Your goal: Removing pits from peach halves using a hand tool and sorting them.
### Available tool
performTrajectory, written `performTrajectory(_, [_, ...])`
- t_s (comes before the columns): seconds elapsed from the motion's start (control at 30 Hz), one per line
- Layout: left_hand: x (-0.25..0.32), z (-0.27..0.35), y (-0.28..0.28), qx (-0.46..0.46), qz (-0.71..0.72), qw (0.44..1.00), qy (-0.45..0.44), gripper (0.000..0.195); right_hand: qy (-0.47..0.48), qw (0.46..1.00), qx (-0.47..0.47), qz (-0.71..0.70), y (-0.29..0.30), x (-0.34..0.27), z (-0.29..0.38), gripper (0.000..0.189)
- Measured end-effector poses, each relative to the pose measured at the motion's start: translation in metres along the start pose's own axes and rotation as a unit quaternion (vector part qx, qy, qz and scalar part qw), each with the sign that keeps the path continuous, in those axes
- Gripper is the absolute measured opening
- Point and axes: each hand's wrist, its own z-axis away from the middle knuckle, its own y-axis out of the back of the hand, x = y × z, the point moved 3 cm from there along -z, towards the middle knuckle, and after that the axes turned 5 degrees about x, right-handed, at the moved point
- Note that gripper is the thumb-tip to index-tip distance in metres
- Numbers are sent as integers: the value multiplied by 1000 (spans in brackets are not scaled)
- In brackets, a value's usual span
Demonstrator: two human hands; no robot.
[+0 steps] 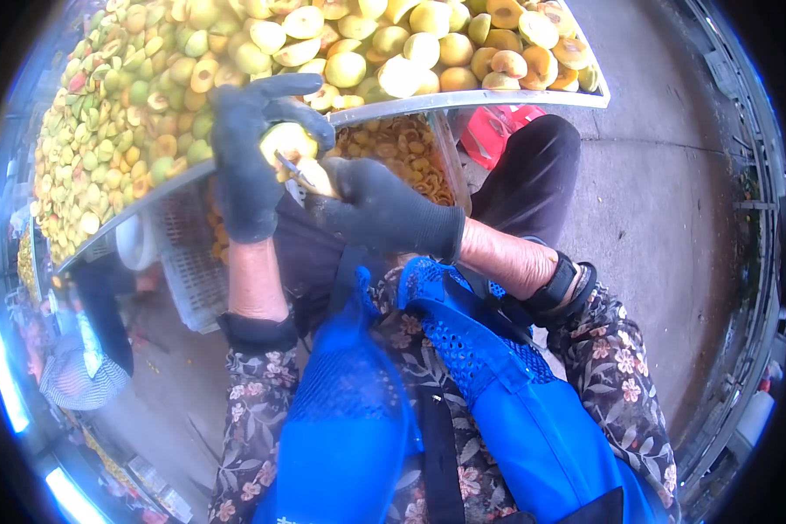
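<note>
My left hand (pixel 245 157), in a dark knit glove, holds a pale yellow cut stone fruit (pixel 289 141) between thumb and fingers, beside the heaped table. My right hand (pixel 393 206), gloved the same way, grips a small metal-bladed pitting tool (pixel 292 164) whose blade meets the fruit's cut face. A pale piece (pixel 321 179) shows by the right fingers; whether it is fruit or the handle I cannot tell. Whole and halved yellow-green stone fruit, peach-like, lie heaped (pixel 346 69) just beyond both hands.
The metal-edged table rim (pixel 471 100) runs above my knees. Below it, a crate (pixel 458 167) holds cut fruit pieces (pixel 412 147), and a white slatted crate (pixel 187 262) stands left. A red bag (pixel 488 134) lies by my knee. Another person in a patterned hat (pixel 84 376) is at left.
</note>
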Motion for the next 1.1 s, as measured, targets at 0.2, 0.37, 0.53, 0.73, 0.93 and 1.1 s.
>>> performTrajectory(0.2, [-18, 5, -3, 8, 182, 981, 60, 79, 127, 965, 2, 228, 9, 12, -5, 22])
performTrajectory(0.37, [-25, 15, -18, 91, 240, 965, 46, 74, -69, 982, -158, -76, 22, 27, -7, 31])
performTrajectory(0.53, [-50, 15, -24, 209, 491, 829, 167, 68, 205, 929, -7, 307, 23, 25, -11, 22])
performTrajectory(0.73, [-58, 14, 0, 268, 283, 917, 83, 63, 216, 908, 7, 357, 29, 97, 1, 41])
performTrajectory(0.93, [-62, 37, 63, 306, 92, 948, -1, 62, 134, 900, 109, 399, 51, 127, 15, 29])
performTrajectory(1.1, [-66, 45, 144, 323, -267, 904, -86, 36, 33, 919, 67, 387, 68, 166, 26, 34])
